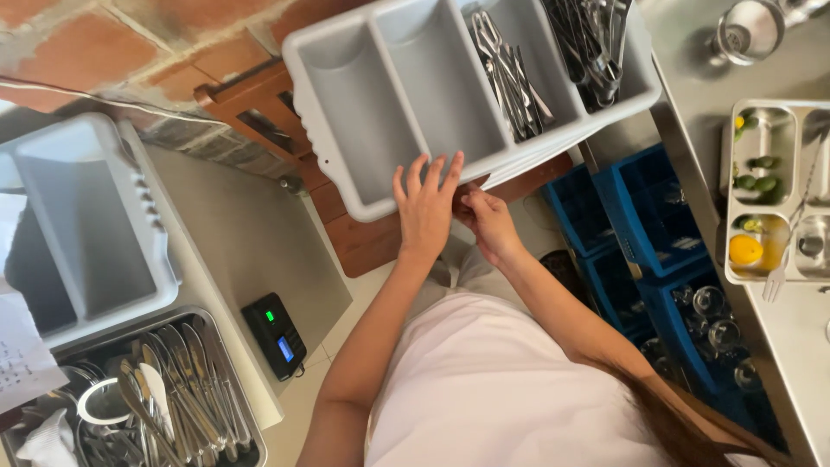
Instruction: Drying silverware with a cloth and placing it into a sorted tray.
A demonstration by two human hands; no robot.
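Observation:
A grey plastic cutlery tray [393, 104] with several long compartments is held up in front of me. Its two left compartments are bare. The two right ones hold metal tongs and cutlery [519, 78]. My left hand [425, 212] grips the tray's near rim, fingers spread flat over the edge. Just to its right, my right hand [489, 223] curls under the same rim. Both arms reach up from my white shirt.
A second grey tray [86, 225] and a steel pan of spoons and forks [164, 393] sit on the left counter beside a small black device [275, 335]. Blue crates of glasses [657, 251] stand below. A steel tray with limes and a lemon [765, 199] lies on the right.

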